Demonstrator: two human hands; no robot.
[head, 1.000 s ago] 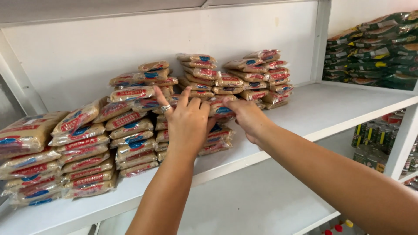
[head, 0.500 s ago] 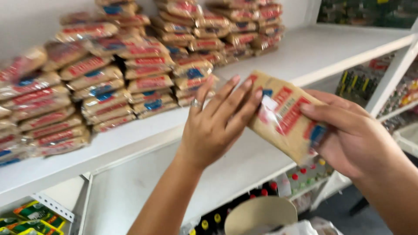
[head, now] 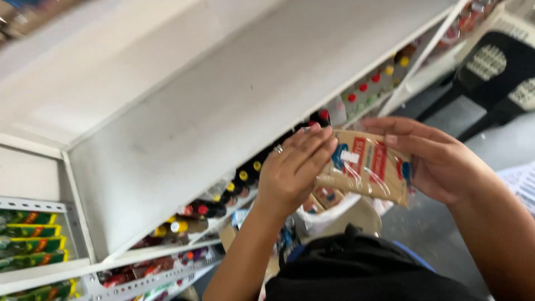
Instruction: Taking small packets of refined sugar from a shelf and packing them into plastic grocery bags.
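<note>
At centre right of the frame, the left hand [head: 292, 167] and right hand [head: 440, 161] clamp a tan packet [head: 368, 170] (red and blue label panels) between them, below the white shelf [head: 223, 111]; green packs [head: 30, 245] sit lower left.

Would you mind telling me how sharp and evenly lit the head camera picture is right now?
Head view: even, soft light with no hard shadows; the packet between the left hand and right hand is fairly sharp with slight glare on its wrapper; the top left corner is smeared by blur, and the white shelf runs steeply tilted across the frame.
</note>
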